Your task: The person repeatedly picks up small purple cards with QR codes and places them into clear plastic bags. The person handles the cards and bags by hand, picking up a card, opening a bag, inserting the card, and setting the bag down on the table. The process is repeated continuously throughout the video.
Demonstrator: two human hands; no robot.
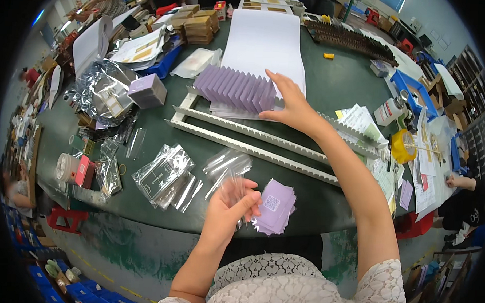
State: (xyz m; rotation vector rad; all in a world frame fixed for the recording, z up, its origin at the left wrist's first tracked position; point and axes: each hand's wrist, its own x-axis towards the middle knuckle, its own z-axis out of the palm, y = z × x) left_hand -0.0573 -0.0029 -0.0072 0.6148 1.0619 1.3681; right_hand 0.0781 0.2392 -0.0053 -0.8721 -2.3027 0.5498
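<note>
Above the near table edge, my left hand (234, 203) is closed on a clear plastic sleeve (231, 187). Just right of it lies a loose stack of purple cards (273, 206) with a white square code on top. My right hand (293, 104) reaches forward with thumb and fingers spread at the right end of a row of purple cards (234, 88). Those stand on edge, leaning, along a white notched rack (254, 131). Whether the fingers touch the last card, I cannot tell. More clear sleeves (228, 164) lie beyond my left hand.
Packs of clear sleeves (164, 175) lie to the left, near a purple box (147, 91) and crumpled silvery plastic (103, 90). White paper (262, 42) spreads behind the rack. At right are a white bottle (389, 111), a yellow tape roll (403, 146) and a blue tray (413, 93). Other people sit at the sides.
</note>
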